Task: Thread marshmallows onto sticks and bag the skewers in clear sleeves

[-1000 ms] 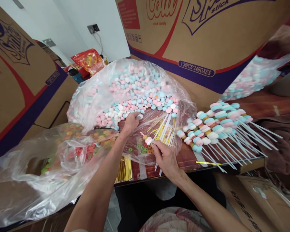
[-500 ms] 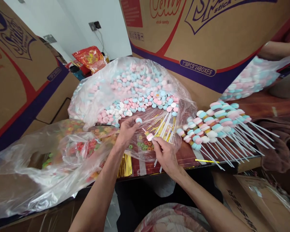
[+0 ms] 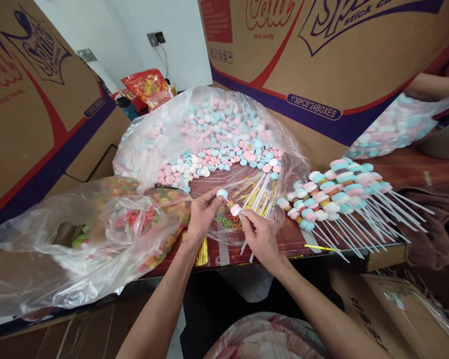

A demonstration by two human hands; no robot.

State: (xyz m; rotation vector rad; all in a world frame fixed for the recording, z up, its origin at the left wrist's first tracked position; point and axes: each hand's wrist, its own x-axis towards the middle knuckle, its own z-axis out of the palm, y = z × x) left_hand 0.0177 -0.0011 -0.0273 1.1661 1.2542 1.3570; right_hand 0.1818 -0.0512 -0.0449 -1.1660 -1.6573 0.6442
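On my feed: right carton (image 3: 307, 75) reads "Cola", "stick candy", "1*30PCS*24BOXES"; left carton (image 3: 22, 124), "Sprite". Lower-right box (image 3: 362, 304) lettering I can't make out.

The bag (image 3: 144, 152) is showing clear to milky white; in it, candies (image 3: 224, 127) are mingling pink, pale blue and white. Before the bag, a single candy (image 3: 222, 193) is showing pale blue and white, a short skewer (image 3: 235, 209) pink and white, and rings (image 3: 226, 222) green and orange. Right of the bag, finished skewers (image 3: 333, 197) are alternating pink, blue, white, amber and brown bands. Behind the bag, the brown carton (image 3: 243, 60) is carrying purple and red bands.
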